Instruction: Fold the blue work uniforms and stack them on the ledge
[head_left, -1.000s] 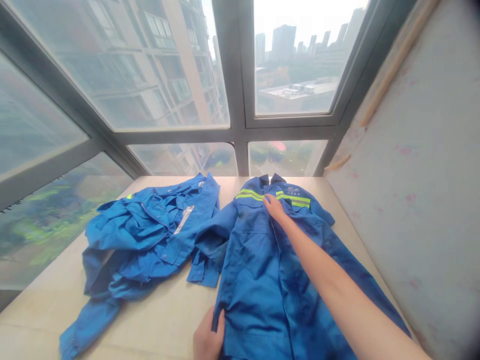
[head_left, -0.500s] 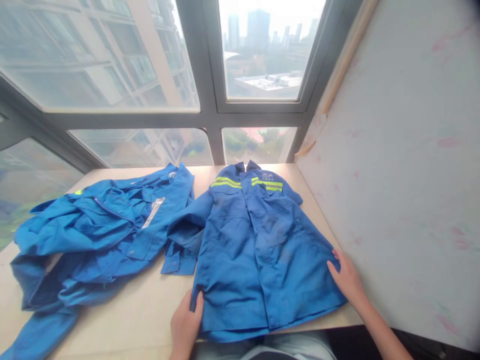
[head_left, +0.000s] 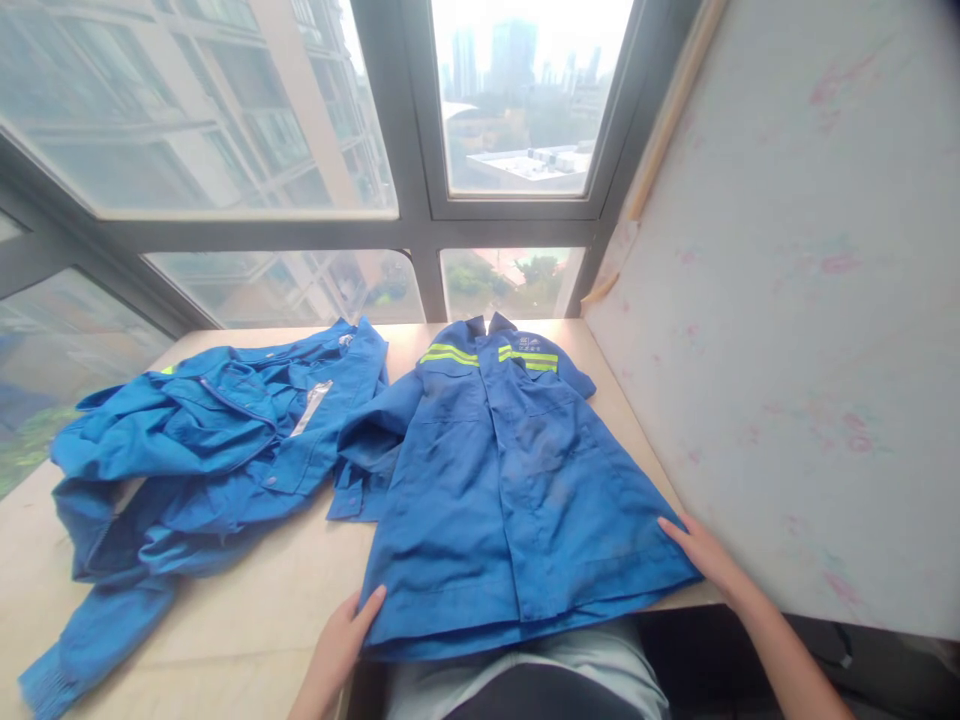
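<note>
A blue work jacket [head_left: 487,480] with yellow-green reflective stripes lies front up, its collar toward the window and its hem toward me. My left hand [head_left: 337,640] pinches the lower left corner of the jacket, thumb on top and the other fingers hidden beneath. At the lower right edge, my right hand [head_left: 701,552] grips the cloth the same way, with its fingers partly hidden. The hem is spread wide between both hands and hangs slightly past the table edge. One sleeve [head_left: 367,450] lies bent out on the left; the other is mostly hidden.
A second blue work garment [head_left: 217,450] lies crumpled on the left of the pale wooden table [head_left: 262,640]. Grey-framed windows [head_left: 416,235] stand behind the table. A whitish panel with faint pink flowers [head_left: 810,330] rises along the right side.
My hands have moved farther apart, and the jacket's hem is stretched wider and flatter. My left hand has shifted left, my right hand slightly right and down. The camera view has tilted a little.
</note>
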